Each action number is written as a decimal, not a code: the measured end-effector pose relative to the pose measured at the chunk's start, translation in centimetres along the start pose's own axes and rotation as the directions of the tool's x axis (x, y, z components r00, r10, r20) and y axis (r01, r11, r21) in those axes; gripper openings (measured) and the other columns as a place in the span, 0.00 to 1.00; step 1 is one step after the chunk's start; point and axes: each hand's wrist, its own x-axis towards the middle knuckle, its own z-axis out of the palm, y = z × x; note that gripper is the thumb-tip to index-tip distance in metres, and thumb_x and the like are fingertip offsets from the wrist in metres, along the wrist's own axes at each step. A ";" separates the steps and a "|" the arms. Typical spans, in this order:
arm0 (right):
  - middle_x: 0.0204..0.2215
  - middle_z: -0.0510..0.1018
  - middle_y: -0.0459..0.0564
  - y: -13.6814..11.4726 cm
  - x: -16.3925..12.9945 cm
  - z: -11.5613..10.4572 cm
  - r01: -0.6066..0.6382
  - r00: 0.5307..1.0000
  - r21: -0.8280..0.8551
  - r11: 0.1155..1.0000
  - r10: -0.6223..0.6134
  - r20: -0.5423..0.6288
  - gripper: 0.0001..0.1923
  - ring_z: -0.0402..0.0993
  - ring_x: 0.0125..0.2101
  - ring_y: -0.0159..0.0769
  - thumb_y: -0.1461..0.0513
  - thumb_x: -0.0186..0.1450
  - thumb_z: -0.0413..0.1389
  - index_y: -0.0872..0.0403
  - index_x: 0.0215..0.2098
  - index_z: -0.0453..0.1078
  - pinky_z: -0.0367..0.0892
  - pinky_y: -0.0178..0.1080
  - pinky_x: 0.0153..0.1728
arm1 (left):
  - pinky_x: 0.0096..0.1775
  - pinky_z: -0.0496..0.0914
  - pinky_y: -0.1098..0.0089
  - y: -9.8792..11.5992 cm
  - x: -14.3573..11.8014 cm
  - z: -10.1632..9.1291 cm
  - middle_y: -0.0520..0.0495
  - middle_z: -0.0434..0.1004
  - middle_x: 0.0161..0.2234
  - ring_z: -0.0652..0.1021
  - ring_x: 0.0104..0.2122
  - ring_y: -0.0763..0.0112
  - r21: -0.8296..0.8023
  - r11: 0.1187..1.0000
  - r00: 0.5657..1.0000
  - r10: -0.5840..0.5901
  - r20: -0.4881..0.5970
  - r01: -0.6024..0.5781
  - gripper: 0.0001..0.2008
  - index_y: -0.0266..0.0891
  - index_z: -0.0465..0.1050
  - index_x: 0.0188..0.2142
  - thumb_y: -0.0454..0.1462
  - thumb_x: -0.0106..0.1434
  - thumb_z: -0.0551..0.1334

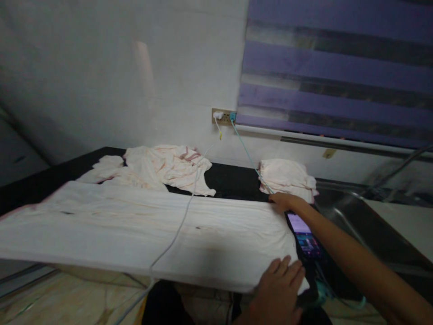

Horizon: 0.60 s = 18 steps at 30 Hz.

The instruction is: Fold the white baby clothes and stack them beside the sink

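A long white cloth lies spread along the dark counter, with a few creases along its length. My left hand rests palm down on its near right end, fingers stretched out and slightly apart. At the far right corner, my right hand has its fingers closed at the cloth's edge; the fingertips are partly hidden. A teal cable runs down from the wall to beside that hand. Under my right forearm lies a phone with its screen lit.
Crumpled cream cloths lie at the back left, and a folded cloth stack behind my right hand. A white cord crosses the spread cloth from the wall socket. To the right is a metal sink; a purple striped blind hangs above.
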 end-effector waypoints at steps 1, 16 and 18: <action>0.44 0.85 0.61 0.3 0.1 0.1 -0.010 1.000 -0.018 1.000 0.010 0.005 0.16 0.82 0.41 0.47 0.70 0.54 0.62 0.58 0.42 0.81 0.72 0.42 0.45 | 0.74 0.52 0.42 -0.2 -0.2 0.0 0.41 0.51 0.77 0.53 0.76 0.47 0.018 1.000 1.000 0.012 0.014 -0.013 0.35 0.40 0.49 0.77 0.50 0.76 0.51; 0.49 0.81 0.61 1.2 -6.8 1.5 0.082 0.938 0.060 0.995 -0.057 -0.341 0.14 0.75 0.51 0.44 0.70 0.68 0.53 0.60 0.49 0.76 0.64 0.39 0.55 | 0.72 0.55 0.38 -2.8 2.9 -1.8 0.46 0.57 0.75 0.55 0.75 0.47 0.262 0.951 0.972 -0.112 -0.207 0.166 0.29 0.53 0.64 0.71 0.55 0.75 0.50; 0.47 0.80 0.58 0.9 -8.6 2.2 0.131 0.908 0.089 0.987 -0.084 -0.410 0.12 0.75 0.50 0.43 0.69 0.69 0.53 0.57 0.47 0.75 0.66 0.40 0.54 | 0.72 0.56 0.40 -2.9 2.8 -1.9 0.45 0.56 0.75 0.56 0.75 0.47 0.278 0.949 0.974 -0.089 -0.209 0.147 0.33 0.51 0.62 0.73 0.58 0.74 0.50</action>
